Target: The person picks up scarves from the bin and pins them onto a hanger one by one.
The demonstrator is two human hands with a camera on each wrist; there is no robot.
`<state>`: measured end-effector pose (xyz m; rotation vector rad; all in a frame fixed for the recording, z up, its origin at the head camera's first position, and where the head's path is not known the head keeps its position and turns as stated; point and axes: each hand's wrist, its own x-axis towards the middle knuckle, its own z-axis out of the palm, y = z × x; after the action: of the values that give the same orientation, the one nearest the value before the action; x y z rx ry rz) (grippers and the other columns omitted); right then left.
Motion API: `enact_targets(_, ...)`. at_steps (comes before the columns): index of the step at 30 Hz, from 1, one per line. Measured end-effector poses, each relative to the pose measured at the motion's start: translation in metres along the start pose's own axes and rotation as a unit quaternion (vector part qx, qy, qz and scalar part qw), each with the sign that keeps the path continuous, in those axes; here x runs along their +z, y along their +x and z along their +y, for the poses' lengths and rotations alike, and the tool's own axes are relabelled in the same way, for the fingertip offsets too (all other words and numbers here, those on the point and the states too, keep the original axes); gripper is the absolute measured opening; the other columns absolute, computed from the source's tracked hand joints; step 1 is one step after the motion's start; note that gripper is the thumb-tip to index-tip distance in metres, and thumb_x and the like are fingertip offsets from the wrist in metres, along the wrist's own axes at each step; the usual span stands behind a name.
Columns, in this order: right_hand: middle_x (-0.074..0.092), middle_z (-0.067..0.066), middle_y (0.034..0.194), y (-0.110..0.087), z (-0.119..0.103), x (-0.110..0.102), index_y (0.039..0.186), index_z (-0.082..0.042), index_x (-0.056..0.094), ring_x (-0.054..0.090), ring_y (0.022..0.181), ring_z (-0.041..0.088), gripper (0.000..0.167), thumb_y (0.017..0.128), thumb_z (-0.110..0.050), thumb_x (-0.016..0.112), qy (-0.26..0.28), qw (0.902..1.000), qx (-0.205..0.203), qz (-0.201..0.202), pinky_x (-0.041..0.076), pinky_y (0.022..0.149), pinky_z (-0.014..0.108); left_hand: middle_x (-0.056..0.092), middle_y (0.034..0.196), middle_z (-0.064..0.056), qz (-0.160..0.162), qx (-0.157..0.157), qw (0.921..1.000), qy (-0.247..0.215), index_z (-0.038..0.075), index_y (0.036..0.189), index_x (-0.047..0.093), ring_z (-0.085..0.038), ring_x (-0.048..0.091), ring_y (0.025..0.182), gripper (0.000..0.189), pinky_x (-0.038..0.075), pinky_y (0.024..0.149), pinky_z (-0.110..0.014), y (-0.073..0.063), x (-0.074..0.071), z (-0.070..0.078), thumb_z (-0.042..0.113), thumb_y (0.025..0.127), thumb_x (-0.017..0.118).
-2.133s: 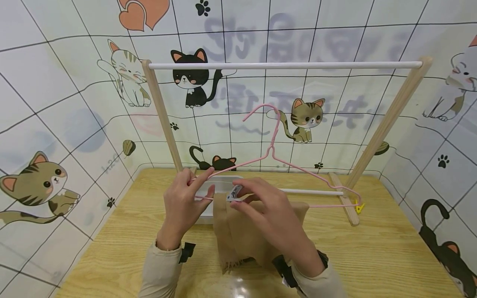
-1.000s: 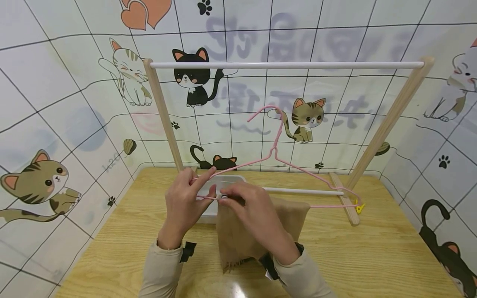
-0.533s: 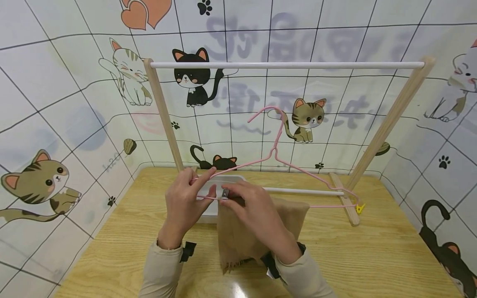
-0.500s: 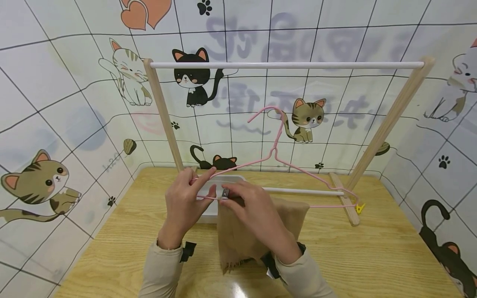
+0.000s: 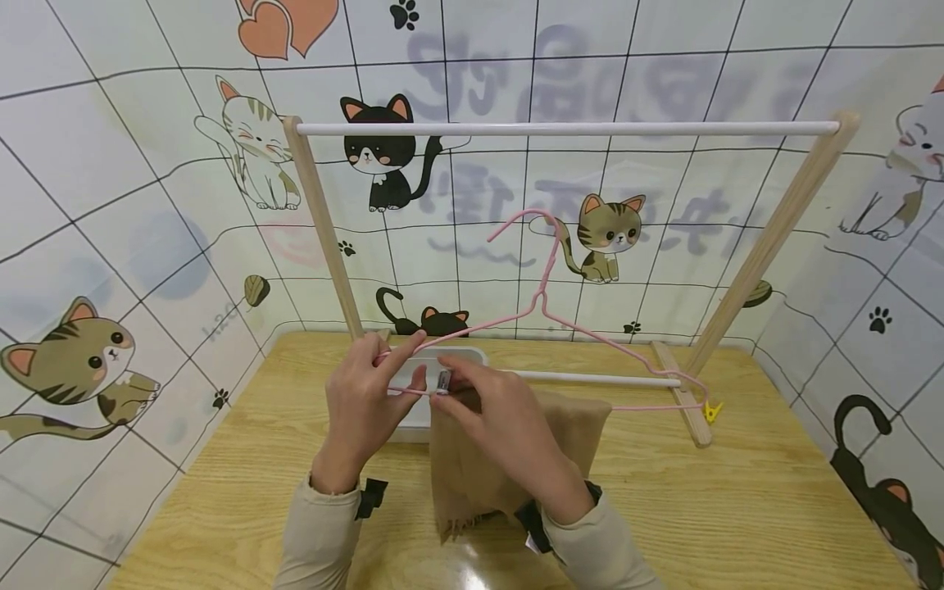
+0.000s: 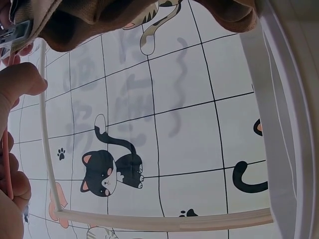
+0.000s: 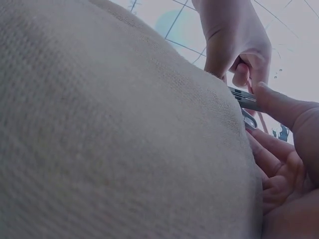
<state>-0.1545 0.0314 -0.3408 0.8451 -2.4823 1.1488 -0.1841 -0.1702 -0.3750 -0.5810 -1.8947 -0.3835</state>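
Note:
My left hand (image 5: 361, 401) grips the left end of a pink wire hanger (image 5: 543, 292), whose hook points up. A brown fringed scarf (image 5: 472, 483) hangs folded over the hanger's lower bar, its top left corner close to my left thumb. At that corner my right hand (image 5: 509, 418) pinches a small grey clip (image 5: 444, 381) between thumb and fingers. In the left wrist view, the clip (image 6: 17, 34) sits at the edge of the scarf (image 6: 89, 20). Cloth (image 7: 124, 124) fills most of the right wrist view, with the clip (image 7: 245, 99) at its edge.
Behind the hands stands a wooden rack with a white top rail (image 5: 568, 129). A white plastic bin (image 5: 409, 434) is partly hidden behind the left hand and scarf. A yellow clip (image 5: 711, 411) is at the hanger's right end, above the wooden table (image 5: 737, 508).
My right hand has moved left with the grey clip to the scarf's top left corner. Over the last half second the clip has turned slightly more upright. The left hand stays in place.

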Motion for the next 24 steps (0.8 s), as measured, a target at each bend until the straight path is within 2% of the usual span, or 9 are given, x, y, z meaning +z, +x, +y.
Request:
enact_targets(8, 0.076, -0.003, 0.103, -0.001, 0.000, -0.001, 0.131, -0.013, 0.069, 0.072, 0.088, 0.004, 0.043, 0.091, -0.023, 0.078, 0.038, 0.9989, -0.019, 0.018, 0.057, 0.079, 0.025, 0.042, 0.077, -0.005, 0.002, -0.004, 1.0000, 0.000, 0.022, 0.128, 0.074, -0.017, 0.032, 0.064, 0.037, 0.021, 0.049, -0.028, 0.000, 0.000, 0.000, 0.023, 0.093, 0.062)
enact_targets(17, 0.075, -0.001, 0.119, -0.003, -0.003, -0.009, 0.129, -0.016, 0.071, 0.071, 0.109, 0.014, 0.040, 0.090, -0.023, 0.079, 0.059, 0.9971, -0.026, 0.041, 0.056, 0.093, 0.034, 0.042, 0.077, -0.006, 0.003, -0.007, 1.0000, 0.001, 0.022, 0.126, 0.074, -0.017, 0.033, 0.064, 0.035, 0.022, 0.048, -0.028, 0.001, 0.000, 0.000, 0.026, 0.095, 0.059)
enact_targets(24, 0.074, -0.003, 0.118, -0.006, -0.003, -0.017, 0.126, -0.017, 0.072, 0.070, 0.109, 0.011, 0.039, 0.088, -0.022, 0.080, 0.054, 0.9943, -0.051, 0.076, 0.056, 0.094, 0.035, 0.042, 0.078, -0.006, -0.005, -0.009, 0.9999, 0.004, 0.021, 0.127, 0.074, -0.018, 0.034, 0.064, 0.036, 0.024, 0.048, -0.028, 0.000, 0.000, -0.002, 0.025, 0.093, 0.063)
